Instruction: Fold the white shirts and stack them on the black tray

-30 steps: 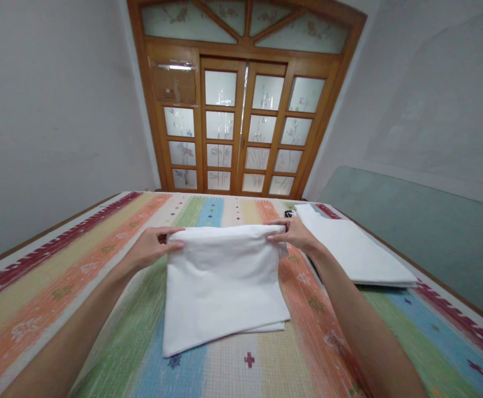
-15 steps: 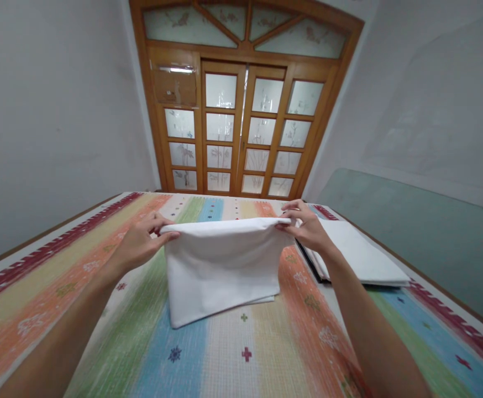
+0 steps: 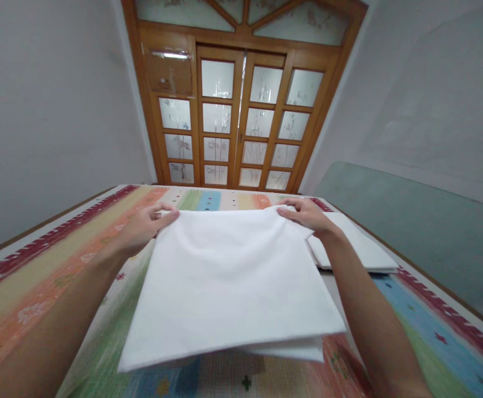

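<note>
A folded white cloth [image 3: 229,282] is stretched between my two hands above the table. My left hand [image 3: 148,224] pinches its far left corner, thumb on top and fingers underneath. At the far right corner my right hand [image 3: 305,215] grips it the same way, with a small flap of fabric sticking out below the fingers. The near edge swings out toward me, and a second layer shows beneath it at the right. Whether the cloth touches the table at any point I cannot tell.
A stack of folded white cloth [image 3: 360,246] lies on the right side of the table, partly behind my right arm. A striped, colourful tablecloth [image 3: 100,315] covers the table. Beyond the far edge are wooden doors with glass panes [image 3: 241,121]; a pale green panel [image 3: 411,221] stands along the right.
The cloth has gone from hanging down to spreading out toward me, its near edge now closer and lower in view. Both hands keep their hold on the far corners.
</note>
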{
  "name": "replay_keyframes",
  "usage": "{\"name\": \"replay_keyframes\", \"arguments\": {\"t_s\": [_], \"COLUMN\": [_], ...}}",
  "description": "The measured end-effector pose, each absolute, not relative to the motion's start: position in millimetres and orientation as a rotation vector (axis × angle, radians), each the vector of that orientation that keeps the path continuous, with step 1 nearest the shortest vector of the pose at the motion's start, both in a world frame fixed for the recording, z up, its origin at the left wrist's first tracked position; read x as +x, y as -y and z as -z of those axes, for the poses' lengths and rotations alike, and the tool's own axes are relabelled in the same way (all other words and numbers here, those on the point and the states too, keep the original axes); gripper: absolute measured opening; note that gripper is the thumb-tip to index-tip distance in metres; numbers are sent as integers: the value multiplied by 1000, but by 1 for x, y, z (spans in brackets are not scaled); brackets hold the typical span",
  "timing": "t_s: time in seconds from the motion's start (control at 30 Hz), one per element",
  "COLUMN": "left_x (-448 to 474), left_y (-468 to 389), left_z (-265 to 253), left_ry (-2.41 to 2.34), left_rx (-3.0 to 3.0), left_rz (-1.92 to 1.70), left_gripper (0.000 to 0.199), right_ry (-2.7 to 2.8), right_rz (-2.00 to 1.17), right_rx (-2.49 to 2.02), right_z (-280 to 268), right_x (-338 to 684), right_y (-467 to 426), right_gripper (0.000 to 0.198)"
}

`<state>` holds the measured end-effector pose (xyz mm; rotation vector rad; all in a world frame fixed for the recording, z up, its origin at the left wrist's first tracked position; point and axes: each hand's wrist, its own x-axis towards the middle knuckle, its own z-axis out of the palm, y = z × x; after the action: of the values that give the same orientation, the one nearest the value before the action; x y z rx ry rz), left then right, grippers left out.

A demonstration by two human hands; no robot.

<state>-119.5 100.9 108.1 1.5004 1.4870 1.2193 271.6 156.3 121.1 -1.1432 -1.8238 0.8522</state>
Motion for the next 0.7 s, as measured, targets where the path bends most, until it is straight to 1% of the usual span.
{"name": "replay_keyframes", "arguments": {"t_s": [0.1,0.17,0.27,0.33,0.47,0.53,0.63,0.7], "left_x": [-112,-110,-112,-114,-114,-111,-106,-103], "left_y": [-124,-133,-140,-143,-145,-140,-122,-101], "left_z": [-61,-30,-2,3,-2,-4,-7,-8], "left_ry": [-1510,-1575,-1626,-1669,-1798,-1818,-1723,-1580], "left_rx": [1355,1301,1303,1352,1551,1662,1869,2036], "left_rz": [-986,-964,-1026,-1044,-1007,-1045,-1115,-1016], "left_gripper": [59,50,39,33,21,19,22,26], "right_ry": [1964,2031,2022,2042,2228,2353,2600,2727], "right_rz": [-892,-792,-691,-561,-237,-191,-223,-262], "right_rx": [-1334,-1474,-1512,-1484,-1313,-1186,-948,-847], "right_z": [-71,-37,-6,1,-3,-6,-10,-11], "right_x": [265,260,253,245,219,206,193,189], "right_y": [-187,-199,-202,-197,-174,-156,-120,-94], "right_gripper": [26,13,10,12,23,29,39,48]}}
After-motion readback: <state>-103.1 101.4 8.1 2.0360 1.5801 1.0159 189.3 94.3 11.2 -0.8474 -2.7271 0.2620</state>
